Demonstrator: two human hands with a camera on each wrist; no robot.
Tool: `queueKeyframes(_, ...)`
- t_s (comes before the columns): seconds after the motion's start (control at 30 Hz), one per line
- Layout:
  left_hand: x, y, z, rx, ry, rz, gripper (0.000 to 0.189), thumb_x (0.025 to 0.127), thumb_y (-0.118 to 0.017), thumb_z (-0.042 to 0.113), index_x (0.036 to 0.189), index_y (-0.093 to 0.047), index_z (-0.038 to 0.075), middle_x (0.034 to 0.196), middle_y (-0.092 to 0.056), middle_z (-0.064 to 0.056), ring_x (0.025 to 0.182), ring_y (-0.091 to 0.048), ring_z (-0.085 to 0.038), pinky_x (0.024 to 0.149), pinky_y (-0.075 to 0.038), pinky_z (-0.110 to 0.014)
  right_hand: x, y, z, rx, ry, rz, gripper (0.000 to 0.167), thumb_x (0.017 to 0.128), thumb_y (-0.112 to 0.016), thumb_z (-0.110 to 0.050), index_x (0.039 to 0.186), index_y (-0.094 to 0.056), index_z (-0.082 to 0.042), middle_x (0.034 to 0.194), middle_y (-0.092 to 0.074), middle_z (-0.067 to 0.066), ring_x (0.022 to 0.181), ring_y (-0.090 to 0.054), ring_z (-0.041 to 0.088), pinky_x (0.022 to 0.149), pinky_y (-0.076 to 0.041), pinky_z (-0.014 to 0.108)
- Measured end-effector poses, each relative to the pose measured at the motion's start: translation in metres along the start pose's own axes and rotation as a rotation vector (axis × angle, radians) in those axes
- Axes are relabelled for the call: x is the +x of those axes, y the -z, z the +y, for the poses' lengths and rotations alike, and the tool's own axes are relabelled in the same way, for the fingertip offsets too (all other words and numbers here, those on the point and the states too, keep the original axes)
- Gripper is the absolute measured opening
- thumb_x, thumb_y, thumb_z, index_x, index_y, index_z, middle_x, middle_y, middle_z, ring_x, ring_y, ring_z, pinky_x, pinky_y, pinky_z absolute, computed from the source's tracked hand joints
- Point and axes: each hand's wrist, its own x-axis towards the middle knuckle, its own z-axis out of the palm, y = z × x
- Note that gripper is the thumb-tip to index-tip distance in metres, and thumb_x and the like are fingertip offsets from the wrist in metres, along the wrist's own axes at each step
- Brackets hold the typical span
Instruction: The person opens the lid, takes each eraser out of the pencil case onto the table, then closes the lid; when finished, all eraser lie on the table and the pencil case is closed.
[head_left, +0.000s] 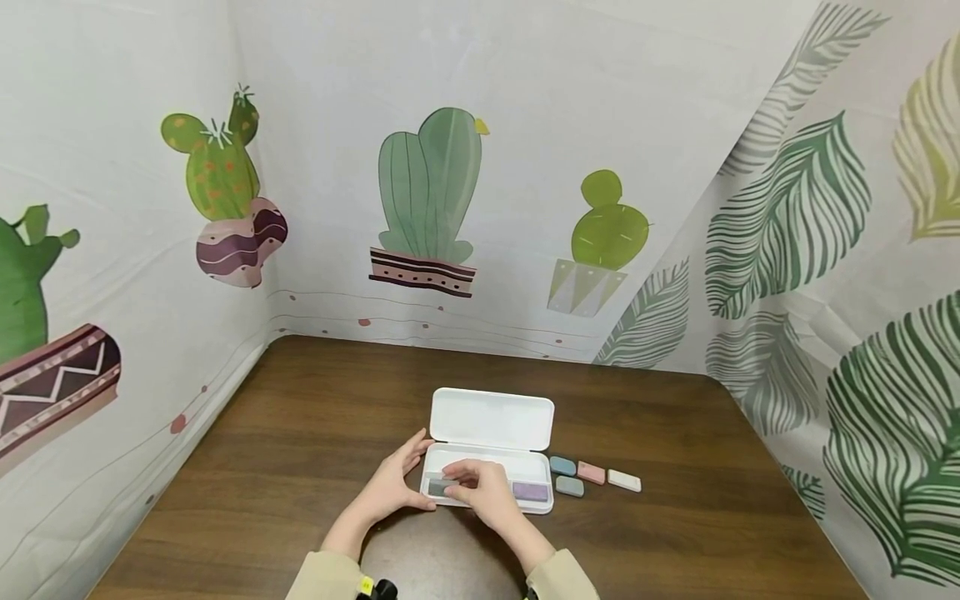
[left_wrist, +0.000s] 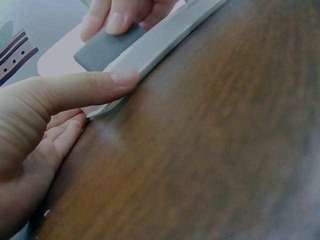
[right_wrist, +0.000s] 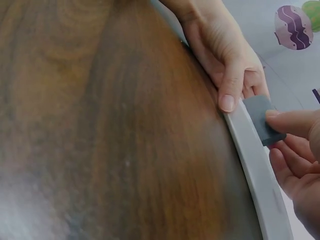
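A white case (head_left: 536, 458) stands with its hinged lid (head_left: 491, 418) raised at the back. My left hand (head_left: 393, 482) grips the case's left end, the thumb on its front edge and the fingers along the far side. Between thumb and fingers, my right hand (head_left: 483, 490) pinches a dark grey eraser-like block (right_wrist: 260, 117), low at the left end of the case, close behind the front wall. A purple block (head_left: 531, 492) lies inside at the front right. Part of the case's front middle is hidden by the right hand.
Just right of the case, a blue block (head_left: 562, 466), a grey-green block (head_left: 570, 487), a pink block (head_left: 591, 472) and a white block (head_left: 624, 481) lie on the brown wooden table (head_left: 675, 425). A cactus-printed cloth (head_left: 517, 208) hangs behind and at both sides.
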Motion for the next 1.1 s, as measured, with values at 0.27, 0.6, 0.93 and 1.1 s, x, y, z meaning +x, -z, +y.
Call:
queueKeyframes(0.27, 0.000, 0.000, 0.000, 0.002, 0.011, 0.008, 0.116, 0.058, -0.092, 0.003, 0.149, -0.021, -0.012, 0.144, -0.046, -0.029, 0.136, -0.042, -0.043, 0.116, -0.036, -0.044, -0.007, 0.021, 0.005, 0.055, -0.007, 0.085, 0.022, 0.082, -0.076, -0.007, 0.101, -0.073, 0.003, 0.094, -0.075, 0.016, 0.087, -0.071, 0.017, 0.078, -0.061, 0.023)
queueKeyframes(0.6, 0.001, 0.000, 0.000, -0.005, 0.020, 0.008, 0.118, 0.057, -0.092, 0.000, 0.149, -0.020, -0.012, 0.145, -0.045, -0.029, 0.137, -0.040, -0.044, 0.116, -0.032, -0.049, -0.025, 0.071, 0.011, 0.016, -0.130, 0.264, 0.022, 0.078, -0.075, 0.006, 0.100, -0.072, 0.007, 0.093, -0.075, 0.019, 0.084, -0.071, 0.015, 0.077, -0.061, 0.025)
queueKeyframes(0.93, 0.002, -0.001, -0.001, -0.003, 0.024, 0.008, 0.118, 0.057, -0.092, 0.000, 0.150, -0.020, -0.012, 0.145, -0.045, -0.029, 0.137, -0.040, -0.044, 0.116, -0.032, -0.049, -0.055, 0.127, 0.050, 0.001, -0.120, 0.394, 0.024, 0.078, -0.077, 0.002, 0.101, -0.072, 0.005, 0.093, -0.075, 0.018, 0.082, -0.069, 0.005, 0.072, -0.056, 0.011)
queueKeyframes(1.1, 0.001, -0.001, -0.001, -0.004, 0.023, 0.007, 0.118, 0.057, -0.092, 0.001, 0.150, -0.020, -0.012, 0.145, -0.044, -0.029, 0.137, -0.039, -0.044, 0.116, -0.032, -0.048, -0.073, 0.149, 0.060, -0.042, -0.160, 0.413, 0.024, 0.077, -0.078, 0.000, 0.100, -0.073, 0.003, 0.094, -0.075, 0.018, 0.082, -0.070, 0.011, 0.072, -0.056, 0.011)
